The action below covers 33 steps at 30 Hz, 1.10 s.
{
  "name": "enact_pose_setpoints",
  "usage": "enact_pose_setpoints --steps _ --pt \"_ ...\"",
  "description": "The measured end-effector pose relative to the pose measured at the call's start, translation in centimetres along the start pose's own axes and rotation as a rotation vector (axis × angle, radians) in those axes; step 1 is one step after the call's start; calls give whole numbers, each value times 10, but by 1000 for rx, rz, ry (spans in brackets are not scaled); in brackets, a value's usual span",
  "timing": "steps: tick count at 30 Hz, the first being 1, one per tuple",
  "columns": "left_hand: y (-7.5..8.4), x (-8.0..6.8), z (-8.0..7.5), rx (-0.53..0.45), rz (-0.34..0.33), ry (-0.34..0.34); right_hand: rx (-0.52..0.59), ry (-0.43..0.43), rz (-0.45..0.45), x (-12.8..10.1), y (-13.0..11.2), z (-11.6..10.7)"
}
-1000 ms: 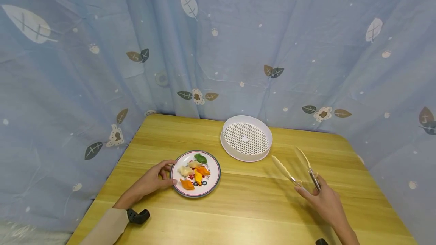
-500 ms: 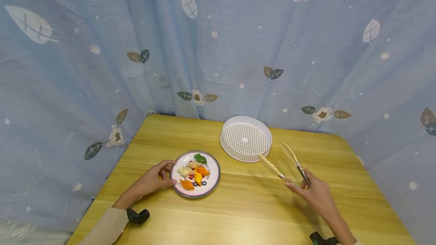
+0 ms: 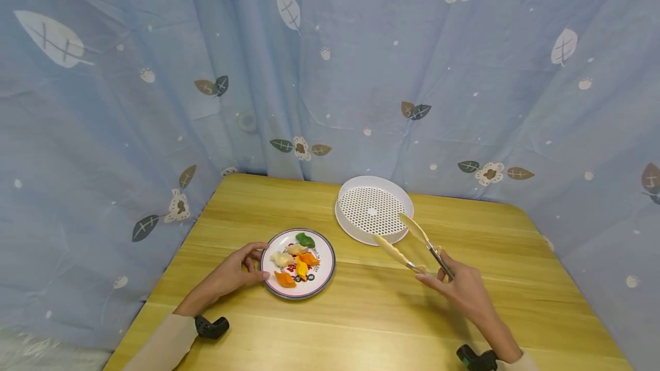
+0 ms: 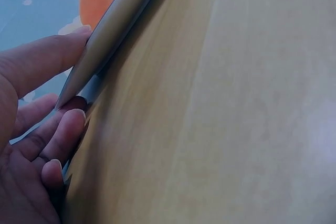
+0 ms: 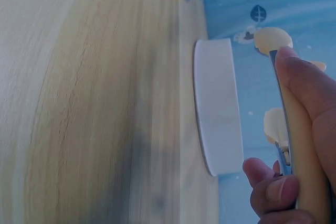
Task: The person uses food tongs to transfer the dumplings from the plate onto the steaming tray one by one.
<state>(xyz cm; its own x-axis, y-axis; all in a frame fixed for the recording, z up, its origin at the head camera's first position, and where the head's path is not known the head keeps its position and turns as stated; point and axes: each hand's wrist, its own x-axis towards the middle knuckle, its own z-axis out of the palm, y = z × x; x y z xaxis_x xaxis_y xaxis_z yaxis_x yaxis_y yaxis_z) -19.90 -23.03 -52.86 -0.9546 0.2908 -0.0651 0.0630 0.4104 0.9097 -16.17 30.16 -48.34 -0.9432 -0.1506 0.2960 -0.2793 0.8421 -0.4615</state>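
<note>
At the left, my left hand (image 3: 237,271) pinches the near-left rim of a white plate (image 3: 322,268) with a dark-edged border. In the left wrist view the thumb (image 4: 47,59) lies over the plate's edge and the fingertips sit below it. Several dumpling-shaped pieces are on the plate: a green one (image 3: 305,240), pale ones (image 3: 282,260), orange ones (image 3: 285,279) and a yellow one (image 3: 301,268). My right hand (image 3: 464,291) grips metal tongs (image 3: 393,250) with cream tips. The tongs' arms are spread, nothing between them, their tips overlapping the steamer tray's near-right rim in the head view.
A round white steamer tray (image 3: 372,210) with a perforated base stands near the table's back edge, right of the plate. The wooden table (image 3: 330,331) meets a blue patterned curtain (image 3: 350,73) behind and at both sides.
My right hand has carried the spread tongs leftward, from right of the steamer tray to its near-right rim. The left hand, plate and pieces have stayed in place.
</note>
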Motion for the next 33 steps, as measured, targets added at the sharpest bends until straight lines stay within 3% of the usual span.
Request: enact_pose_setpoints --steps 33 --pt "2 1 1 36 -19 23 65 -3 -255 35 -39 45"
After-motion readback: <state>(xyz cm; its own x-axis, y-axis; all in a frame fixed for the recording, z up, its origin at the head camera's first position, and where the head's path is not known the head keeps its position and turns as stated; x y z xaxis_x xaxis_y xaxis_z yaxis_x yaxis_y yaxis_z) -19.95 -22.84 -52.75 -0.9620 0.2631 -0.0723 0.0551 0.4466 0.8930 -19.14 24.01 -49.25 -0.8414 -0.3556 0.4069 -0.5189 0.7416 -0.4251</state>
